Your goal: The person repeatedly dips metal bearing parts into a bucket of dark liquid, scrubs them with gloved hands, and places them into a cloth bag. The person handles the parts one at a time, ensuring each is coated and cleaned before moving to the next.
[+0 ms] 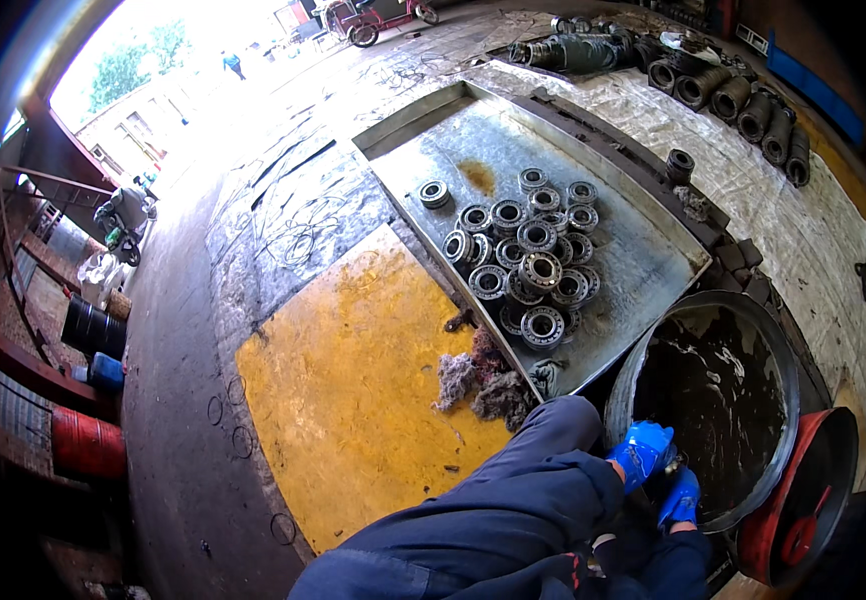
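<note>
Both of my hands wear blue gloves and are close together over the near left edge of a round metal tub [791, 385]. My left hand [643, 455] has its fingers curled closed. Just below it, my right hand [681, 498] is closed too, with its fingers pointing up toward the left. A small, dull metallic thing [673, 465] shows between them, mostly covered by the gloves, too small to name. Dark, murky liquid [718, 390] with pale streaks on its surface fills part of the tub.
Left of the tub, a shallow metal tray [418, 130] holds a heap of roller bearings [537, 236]. A yellow board [353, 370] lies beside it, with grey rags [501, 396] near my knee. A red drum [833, 480] stands right of the tub. Dark cylindrical parts [731, 98] line the far right.
</note>
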A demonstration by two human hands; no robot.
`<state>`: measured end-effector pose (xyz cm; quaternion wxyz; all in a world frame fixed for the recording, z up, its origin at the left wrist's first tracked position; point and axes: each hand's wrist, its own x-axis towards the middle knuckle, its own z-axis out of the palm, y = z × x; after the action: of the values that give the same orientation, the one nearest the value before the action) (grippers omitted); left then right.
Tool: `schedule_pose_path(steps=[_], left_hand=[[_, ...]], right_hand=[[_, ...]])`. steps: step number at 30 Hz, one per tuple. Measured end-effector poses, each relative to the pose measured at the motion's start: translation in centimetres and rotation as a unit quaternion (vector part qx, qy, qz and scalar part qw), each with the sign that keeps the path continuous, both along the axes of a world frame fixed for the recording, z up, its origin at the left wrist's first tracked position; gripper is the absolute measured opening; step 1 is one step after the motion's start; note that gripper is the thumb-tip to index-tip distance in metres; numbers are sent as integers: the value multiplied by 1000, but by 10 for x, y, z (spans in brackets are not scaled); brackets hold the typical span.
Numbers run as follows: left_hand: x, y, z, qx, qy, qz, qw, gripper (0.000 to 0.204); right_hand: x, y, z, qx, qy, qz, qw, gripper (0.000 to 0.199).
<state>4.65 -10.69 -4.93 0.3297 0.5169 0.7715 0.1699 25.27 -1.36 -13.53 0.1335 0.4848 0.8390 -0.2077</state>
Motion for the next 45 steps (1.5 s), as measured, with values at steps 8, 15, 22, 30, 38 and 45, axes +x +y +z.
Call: schedule_pose_path(steps=[8,15,22,30,38,45], left_hand=[[0,-12,12,87,29,19,996,67],[-2,4,22,-24,-3,-24,999,55],[-4,-6,16,-76,12,-26,997,35],[1,6,14,-50,18,-45,998,33],[1,5,11,-39,12,-27,999,36],[2,5,11,-56,17,-24,998,38]], right_hand=[[1,3,-6,9,-32,28,999,27],[-4,17,-17,44,-147,122,981,27],[2,0,-13,10,7,64,998,31],[8,28,-31,7,-27,23,999,36],[16,9,-12,-8,15,-43,999,39],[3,11,-16,22,-30,8,999,39]])
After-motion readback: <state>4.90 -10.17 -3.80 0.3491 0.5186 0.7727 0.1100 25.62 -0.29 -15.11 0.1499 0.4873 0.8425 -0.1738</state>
